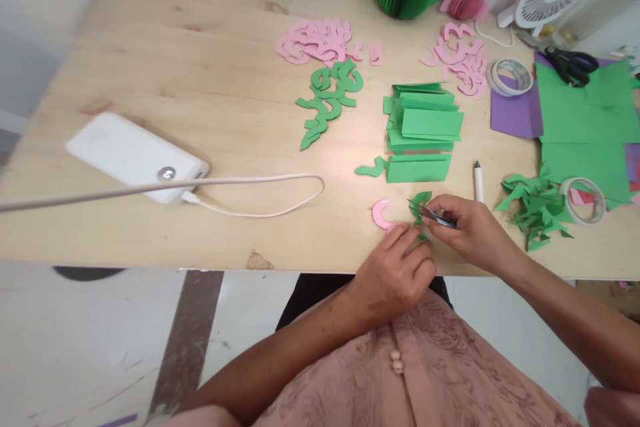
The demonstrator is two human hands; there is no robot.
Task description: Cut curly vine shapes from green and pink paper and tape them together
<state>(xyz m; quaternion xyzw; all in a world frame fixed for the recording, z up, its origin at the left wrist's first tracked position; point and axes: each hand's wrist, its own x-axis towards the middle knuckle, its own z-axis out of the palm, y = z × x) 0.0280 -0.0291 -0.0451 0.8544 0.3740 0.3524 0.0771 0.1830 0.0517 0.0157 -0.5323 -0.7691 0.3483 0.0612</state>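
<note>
A small pointed tool (441, 217) with a dark grip is grasped in the right hand (470, 225), its thin metal tip laid across a green paper piece (421, 199) near the front edge of the wooden table (200, 87). The left hand (395, 273) is placed just beside it with bent fingers, the fingertips rested by a curved pink cutout (380, 215), which is partly covered; whether anything is pinched there cannot be told. Beyond the hands, folded green strips (433, 123) are stacked, with a green leafy cutout (370, 168) set at their near left corner. Farther back, a heap of green cutouts (336, 90) is seen below a heap of pink cutouts (317, 40). To the right, a white pen (479, 185) is laid near the right wrist, and green scraps (533, 210) are piled beside a roll of tape (601, 203). At the far left, a white power bank (125, 147) is joined to a cable (245, 215).
</note>
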